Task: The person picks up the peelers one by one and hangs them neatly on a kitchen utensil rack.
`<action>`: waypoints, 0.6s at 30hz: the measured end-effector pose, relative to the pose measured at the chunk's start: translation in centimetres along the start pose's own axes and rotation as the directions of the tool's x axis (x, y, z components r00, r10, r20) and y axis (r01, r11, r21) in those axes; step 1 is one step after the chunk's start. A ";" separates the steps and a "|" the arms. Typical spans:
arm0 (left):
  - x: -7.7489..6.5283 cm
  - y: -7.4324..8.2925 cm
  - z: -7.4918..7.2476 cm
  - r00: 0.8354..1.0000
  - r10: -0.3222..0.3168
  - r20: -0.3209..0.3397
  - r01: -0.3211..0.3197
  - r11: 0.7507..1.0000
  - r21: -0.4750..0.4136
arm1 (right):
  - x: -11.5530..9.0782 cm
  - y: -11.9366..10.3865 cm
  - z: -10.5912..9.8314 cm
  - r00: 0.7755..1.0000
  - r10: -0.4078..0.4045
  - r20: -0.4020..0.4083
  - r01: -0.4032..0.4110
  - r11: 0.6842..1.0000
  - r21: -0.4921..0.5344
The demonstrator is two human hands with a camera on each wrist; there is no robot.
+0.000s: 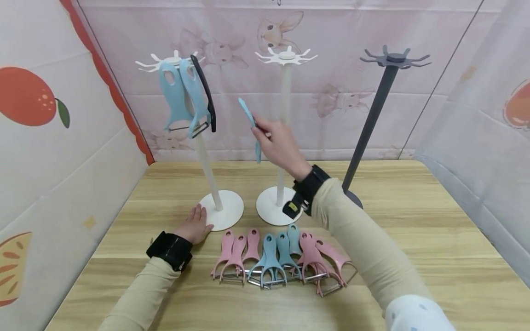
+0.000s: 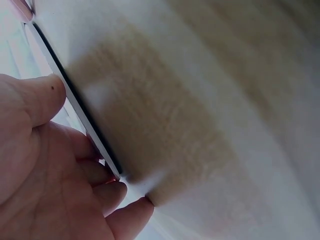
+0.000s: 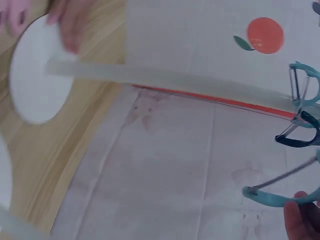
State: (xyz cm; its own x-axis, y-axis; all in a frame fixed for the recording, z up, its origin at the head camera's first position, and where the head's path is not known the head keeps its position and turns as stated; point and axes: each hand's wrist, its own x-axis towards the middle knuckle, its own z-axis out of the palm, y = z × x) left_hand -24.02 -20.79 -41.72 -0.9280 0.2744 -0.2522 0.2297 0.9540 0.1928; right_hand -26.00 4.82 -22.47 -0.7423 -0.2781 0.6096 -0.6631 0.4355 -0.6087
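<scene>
With my left hand [image 1: 196,227] resting flat-ish on the left white base [image 1: 231,212] and my right hand [image 1: 281,143] pinching a blue peeler [image 1: 247,111] midair beside the hung peelers [image 1: 174,94], I'd go slow (bumps could unhook those).

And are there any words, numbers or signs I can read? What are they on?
No words, numbers or signs can be read.
Yellow patch on the right wristband: too small to tell if it's marked.
Peelers, stands and backdrop: no readable text.
</scene>
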 end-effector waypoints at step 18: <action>-0.4 -0.2 0.2 0.999 0.018 -0.038 -0.018 1.000 -0.004 | 8.0 -3.2 3.4 0.988 0.070 -0.138 -0.048 0.986 0.158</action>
State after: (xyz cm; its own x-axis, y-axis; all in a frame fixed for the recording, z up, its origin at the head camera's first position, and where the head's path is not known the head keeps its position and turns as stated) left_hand -23.64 -21.06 -41.83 -0.9343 0.2863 -0.2123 0.2449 0.9484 0.2013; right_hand -30.14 -1.74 -17.35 -0.7665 -0.1257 0.6299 -0.6338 0.3072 -0.7099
